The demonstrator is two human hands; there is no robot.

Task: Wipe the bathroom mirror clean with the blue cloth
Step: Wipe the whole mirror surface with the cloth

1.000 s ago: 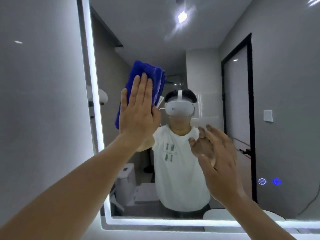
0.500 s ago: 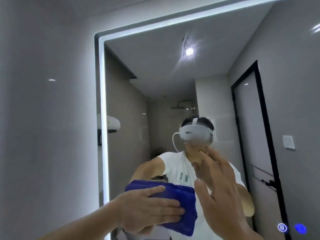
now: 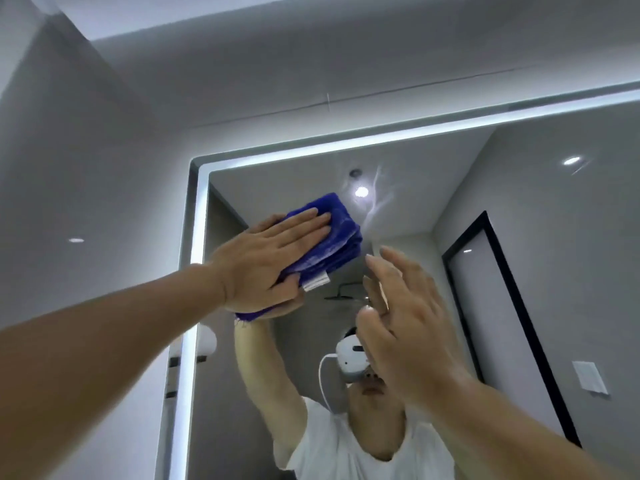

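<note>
The bathroom mirror (image 3: 485, 209) fills the right half of the view, framed by a lit white strip along its top and left edges. My left hand (image 3: 266, 261) lies flat on the folded blue cloth (image 3: 332, 237) and presses it against the glass near the mirror's upper left corner. A white label hangs from the cloth's lower edge. My right hand (image 3: 412, 327) hovers just in front of the glass, lower and to the right, fingers spread and holding nothing.
A grey tiled wall (image 3: 97, 209) lies left of and above the mirror, up to the ceiling. The reflection shows a person in a white shirt, a black-framed door (image 3: 502, 306), a wall switch (image 3: 588, 377) and ceiling spotlights.
My left hand has carried the cloth from low on the glass up toward the mirror's top left corner. The view has tilted upward, and my right hand has risen a little.
</note>
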